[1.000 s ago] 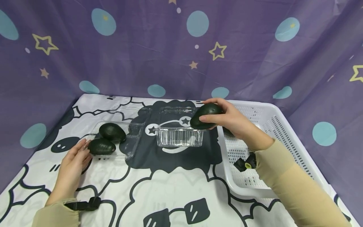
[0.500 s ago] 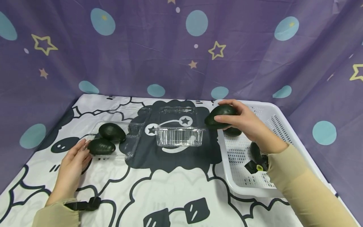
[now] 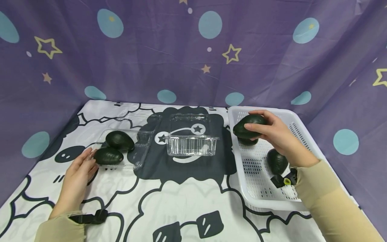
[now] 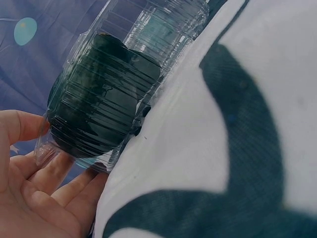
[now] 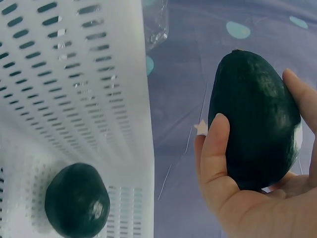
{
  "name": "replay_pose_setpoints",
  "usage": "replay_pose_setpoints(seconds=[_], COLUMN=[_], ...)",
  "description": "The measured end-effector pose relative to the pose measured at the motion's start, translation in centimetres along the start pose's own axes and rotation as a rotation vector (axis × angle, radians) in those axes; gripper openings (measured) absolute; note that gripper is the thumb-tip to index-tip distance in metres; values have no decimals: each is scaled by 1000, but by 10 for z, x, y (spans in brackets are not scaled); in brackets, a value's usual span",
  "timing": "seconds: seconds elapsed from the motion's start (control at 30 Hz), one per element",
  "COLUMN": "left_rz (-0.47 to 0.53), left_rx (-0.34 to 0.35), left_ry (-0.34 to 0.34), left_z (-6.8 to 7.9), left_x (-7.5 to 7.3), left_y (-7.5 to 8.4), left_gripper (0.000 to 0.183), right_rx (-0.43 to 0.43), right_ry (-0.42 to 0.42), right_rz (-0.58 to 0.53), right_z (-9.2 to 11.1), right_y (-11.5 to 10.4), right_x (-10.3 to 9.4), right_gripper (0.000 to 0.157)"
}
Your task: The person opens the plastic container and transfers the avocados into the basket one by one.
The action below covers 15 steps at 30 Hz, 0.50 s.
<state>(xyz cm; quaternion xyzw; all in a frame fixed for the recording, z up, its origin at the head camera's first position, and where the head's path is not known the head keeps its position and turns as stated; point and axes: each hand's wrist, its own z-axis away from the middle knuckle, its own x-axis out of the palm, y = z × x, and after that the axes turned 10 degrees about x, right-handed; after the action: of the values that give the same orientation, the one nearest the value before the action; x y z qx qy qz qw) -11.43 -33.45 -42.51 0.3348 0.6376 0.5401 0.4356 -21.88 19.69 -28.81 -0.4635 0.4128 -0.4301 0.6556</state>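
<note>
One avocado (image 3: 246,127), gripped in the right hand (image 3: 278,136), has moved right over the white basket (image 3: 272,204), apparently not yet placed; at left, the left hand (image 3: 78,173) pinches the clear box (image 3: 142,151) holding two more avocados (image 3: 119,141).

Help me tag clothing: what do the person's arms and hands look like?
The left sleeve and right sleeve are plain beige; the left hand and right hand wear no gloves. A black strap with a block sits at the left wrist, a black angular piece with a yellow-green spot at the right.
</note>
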Motion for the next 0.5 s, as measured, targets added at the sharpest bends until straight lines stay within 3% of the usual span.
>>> replay_pose_setpoints(seconds=[0.37,0.5], left_rz=[56,88], left_rx=[10,16], left_ry=[12,17], left_z=[0,-1], left_x=[0,0], left_y=[-2,-2], left_gripper=[59,59], right_rx=[-22,-7], right_ry=[19,33], right_rz=[-77,-51], right_z=[4,3], right_y=[16,21], right_x=[-20,-28], right_gripper=[33,32])
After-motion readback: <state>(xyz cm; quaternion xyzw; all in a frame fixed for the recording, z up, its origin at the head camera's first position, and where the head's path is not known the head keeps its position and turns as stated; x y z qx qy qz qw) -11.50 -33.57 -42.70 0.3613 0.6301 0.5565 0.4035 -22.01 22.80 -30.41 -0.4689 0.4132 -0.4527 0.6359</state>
